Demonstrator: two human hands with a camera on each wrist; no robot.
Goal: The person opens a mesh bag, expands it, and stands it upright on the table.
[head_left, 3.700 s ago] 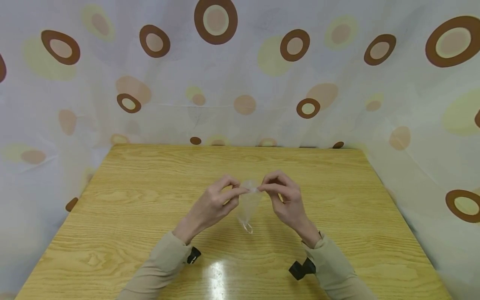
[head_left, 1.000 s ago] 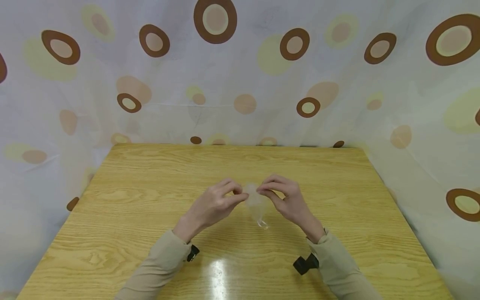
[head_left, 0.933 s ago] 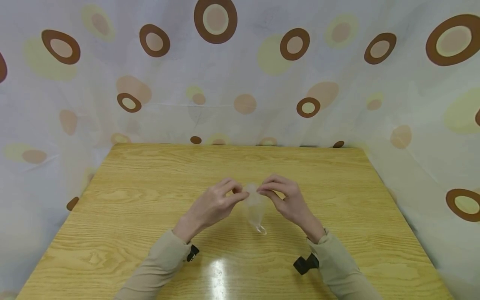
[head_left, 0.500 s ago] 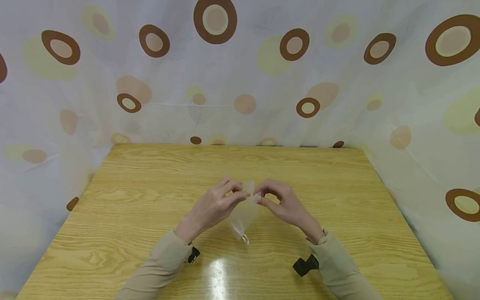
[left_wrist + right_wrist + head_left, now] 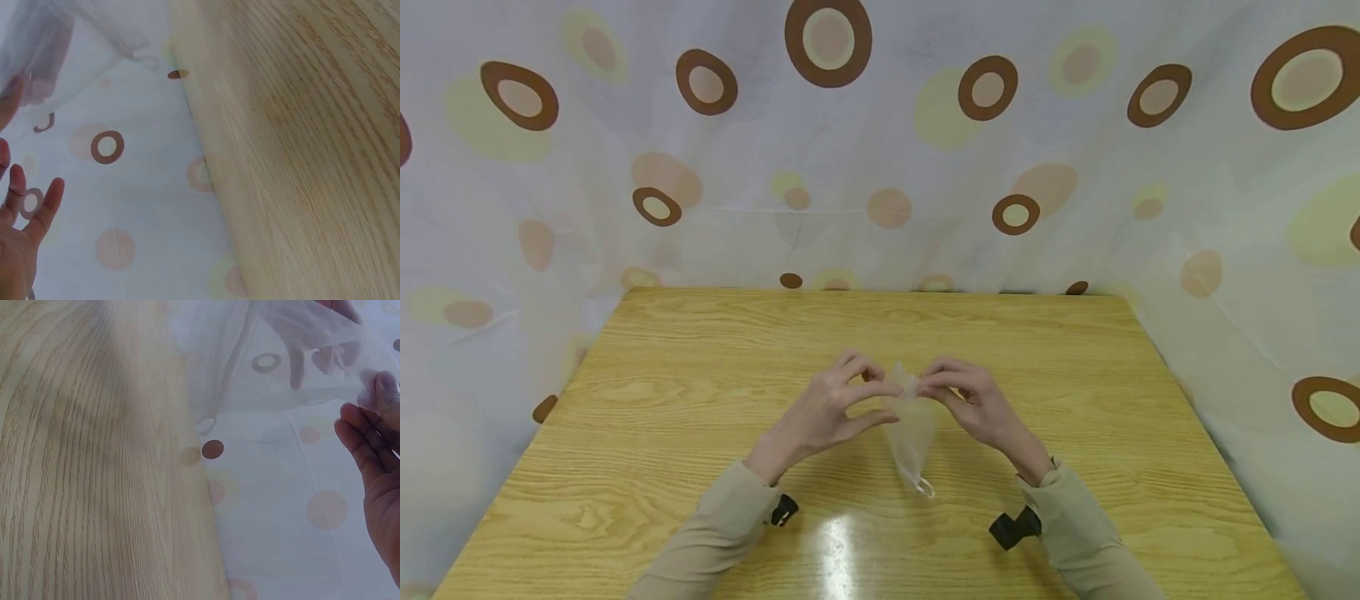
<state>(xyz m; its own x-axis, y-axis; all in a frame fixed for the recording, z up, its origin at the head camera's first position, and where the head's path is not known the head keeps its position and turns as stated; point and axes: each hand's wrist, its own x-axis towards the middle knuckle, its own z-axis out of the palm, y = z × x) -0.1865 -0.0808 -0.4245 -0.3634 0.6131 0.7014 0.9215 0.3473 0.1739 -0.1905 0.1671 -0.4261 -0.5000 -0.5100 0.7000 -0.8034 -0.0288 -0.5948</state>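
To the left of the sheer pouch (image 5: 912, 433), the left hand (image 5: 817, 410) reaches inward, thumb and index finger parted, the index tip at the pouch's edge with no grip evident. Between the hands, the pouch hangs apparently clear of the table (image 5: 700, 367), its cord loop (image 5: 926, 487) below the fingertips, toward the person. By judgement, the lifting is done and the handling unfinished; whether the mouth is open cannot be told. Opposite, the right hand (image 5: 983, 408) angles inward, thumb and index finger pinching the pouch's upper edge.
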